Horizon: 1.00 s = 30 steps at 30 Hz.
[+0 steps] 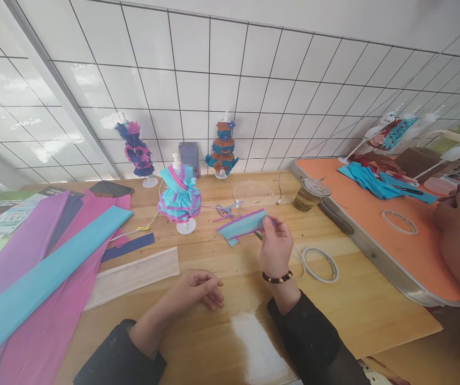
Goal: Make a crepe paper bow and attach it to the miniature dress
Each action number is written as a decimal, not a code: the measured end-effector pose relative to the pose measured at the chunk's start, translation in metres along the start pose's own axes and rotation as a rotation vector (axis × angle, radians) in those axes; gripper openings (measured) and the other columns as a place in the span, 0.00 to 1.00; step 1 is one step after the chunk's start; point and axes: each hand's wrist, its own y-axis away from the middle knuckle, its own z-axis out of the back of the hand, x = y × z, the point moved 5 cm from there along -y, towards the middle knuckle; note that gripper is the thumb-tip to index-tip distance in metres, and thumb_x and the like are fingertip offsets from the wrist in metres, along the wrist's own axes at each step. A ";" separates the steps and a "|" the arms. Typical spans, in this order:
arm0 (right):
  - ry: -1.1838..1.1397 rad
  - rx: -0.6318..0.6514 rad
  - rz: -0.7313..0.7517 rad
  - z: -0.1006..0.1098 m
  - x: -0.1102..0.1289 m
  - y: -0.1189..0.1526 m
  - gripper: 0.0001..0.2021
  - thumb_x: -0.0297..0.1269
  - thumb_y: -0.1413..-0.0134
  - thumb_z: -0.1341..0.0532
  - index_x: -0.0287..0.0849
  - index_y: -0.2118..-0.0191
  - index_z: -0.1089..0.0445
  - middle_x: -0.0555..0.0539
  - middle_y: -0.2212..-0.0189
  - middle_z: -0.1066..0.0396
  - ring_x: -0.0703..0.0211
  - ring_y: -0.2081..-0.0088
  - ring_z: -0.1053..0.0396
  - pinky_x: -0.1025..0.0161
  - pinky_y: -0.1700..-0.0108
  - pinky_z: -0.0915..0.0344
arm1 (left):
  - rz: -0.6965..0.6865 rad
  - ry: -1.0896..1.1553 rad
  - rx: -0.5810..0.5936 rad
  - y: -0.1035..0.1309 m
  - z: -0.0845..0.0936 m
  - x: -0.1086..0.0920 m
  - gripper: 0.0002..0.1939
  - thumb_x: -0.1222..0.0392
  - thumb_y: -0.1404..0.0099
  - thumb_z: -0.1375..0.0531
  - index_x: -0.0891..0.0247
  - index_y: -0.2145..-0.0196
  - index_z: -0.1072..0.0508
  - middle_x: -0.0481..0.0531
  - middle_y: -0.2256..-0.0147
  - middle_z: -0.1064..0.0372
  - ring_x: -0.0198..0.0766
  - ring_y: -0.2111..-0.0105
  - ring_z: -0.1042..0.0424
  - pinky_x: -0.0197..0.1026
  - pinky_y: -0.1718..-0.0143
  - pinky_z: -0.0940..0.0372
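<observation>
Between the thumb and fingers of my right hand (277, 243) is one end of a light blue crepe paper strip (244, 224) with purple edging. It stretches leftward above the wooden table, its far end turned down in a small flap. My left hand (202, 289) rests low over the table, fingers loosely bent and somewhat apart, holding nothing I can see. Behind the strip, to the left, a small dress form wears a blue and pink ruffled paper dress (179, 198). Thin purple and blue paper scraps (225, 210) lie between the dress and the strip.
At left, long crepe paper sheets (49, 262) overlap near a white strip (137, 275). Two more dressed forms (137, 147) stand by the tiled wall. Right of my hand are a tape roll (321, 264) and a lidded cup (312, 193). Another person's hand (457, 214) is over the orange table (394, 251).
</observation>
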 end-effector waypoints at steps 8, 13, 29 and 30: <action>0.445 0.959 0.932 -0.059 0.030 0.110 0.06 0.29 0.51 0.43 0.48 0.68 0.33 0.50 0.68 0.29 0.61 0.61 0.35 0.56 0.54 0.42 | -0.082 0.631 0.006 0.003 0.007 -0.020 0.30 0.37 0.44 0.51 0.70 0.66 0.27 0.56 0.74 0.29 0.39 0.72 0.30 0.39 0.71 0.36; 0.563 1.058 0.985 -0.063 0.017 0.119 0.07 0.28 0.50 0.43 0.48 0.67 0.33 0.52 0.70 0.29 0.61 0.59 0.37 0.54 0.49 0.45 | -0.083 0.570 -0.133 0.003 0.019 -0.021 0.13 0.53 0.43 0.42 0.68 0.71 0.28 0.51 0.76 0.31 0.34 0.75 0.33 0.34 0.74 0.39; 0.636 1.263 0.527 -0.041 -0.008 0.091 0.26 0.36 0.51 0.41 0.43 0.45 0.47 0.43 0.61 0.33 0.54 0.59 0.37 0.54 0.57 0.39 | -0.125 0.618 -0.244 -0.001 0.030 -0.013 0.09 0.61 0.42 0.42 0.70 0.65 0.29 0.60 0.66 0.27 0.42 0.66 0.28 0.44 0.63 0.34; 0.645 1.289 0.525 -0.042 -0.009 0.093 0.27 0.35 0.51 0.41 0.43 0.44 0.47 0.43 0.61 0.33 0.54 0.59 0.37 0.54 0.57 0.39 | -0.120 0.617 -0.258 -0.001 0.031 -0.012 0.10 0.61 0.42 0.43 0.70 0.64 0.29 0.61 0.65 0.27 0.43 0.66 0.28 0.44 0.62 0.34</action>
